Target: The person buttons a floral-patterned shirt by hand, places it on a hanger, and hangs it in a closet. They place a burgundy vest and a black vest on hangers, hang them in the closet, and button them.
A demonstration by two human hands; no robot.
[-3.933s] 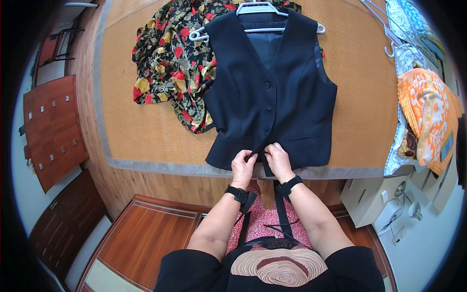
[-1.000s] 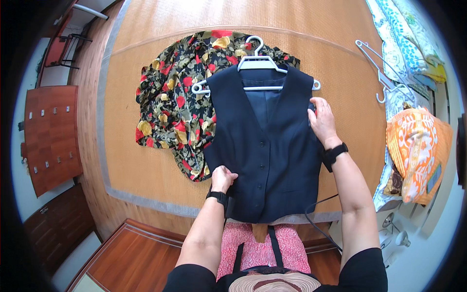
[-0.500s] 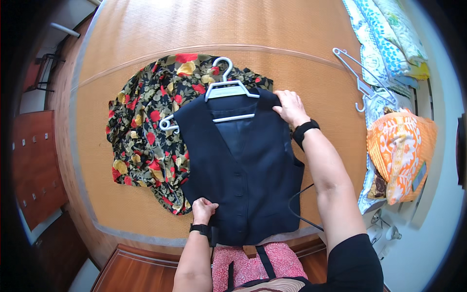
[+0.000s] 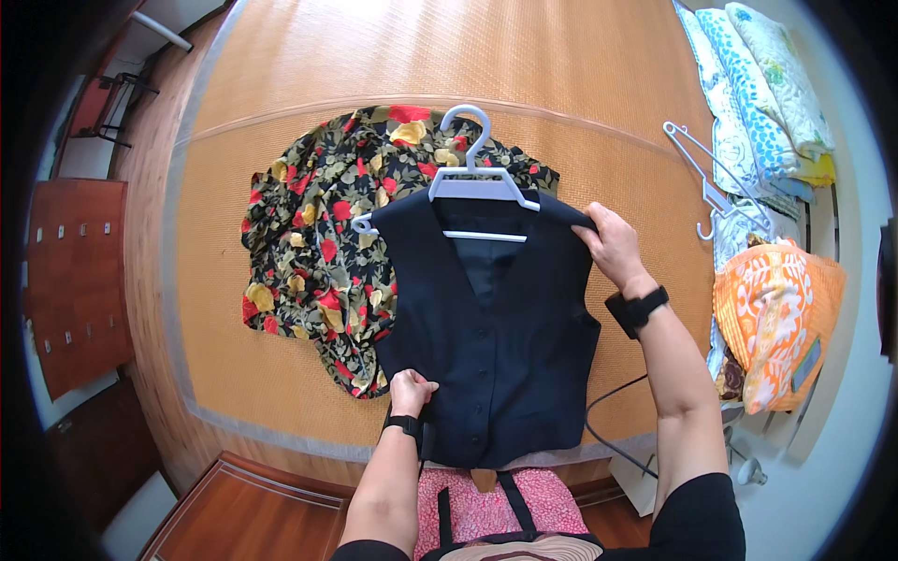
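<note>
A black button-front vest (image 4: 482,365) lies spread on the woven mat in front of me. Inside its neck opening is a pale grey plastic hanger (image 4: 482,190), whose hook points away from me. The hanger's left end sticks out past the vest's left shoulder; its right end is hidden under the cloth. With thumb and fingers, my right hand (image 4: 615,248) grips the vest's right shoulder. My left hand (image 4: 410,393) is closed on the vest's lower left side. Partly beneath the vest spreads a black floral garment (image 4: 318,234) with red and yellow blooms.
The woven mat (image 4: 617,75) covers the bed. A second hanger (image 4: 711,192) rests at the right, by folded patterned bedding (image 4: 748,103) and an orange patterned cloth (image 4: 776,309). A dark cord (image 4: 613,439) runs near my right forearm. Wooden cabinets (image 4: 79,262) stand at far left.
The view has shifted, so the vest and mat appear farther right. My right hand has turned and pulled the shoulder outward, and the hanger has tilted clockwise. My left hand keeps its hold.
</note>
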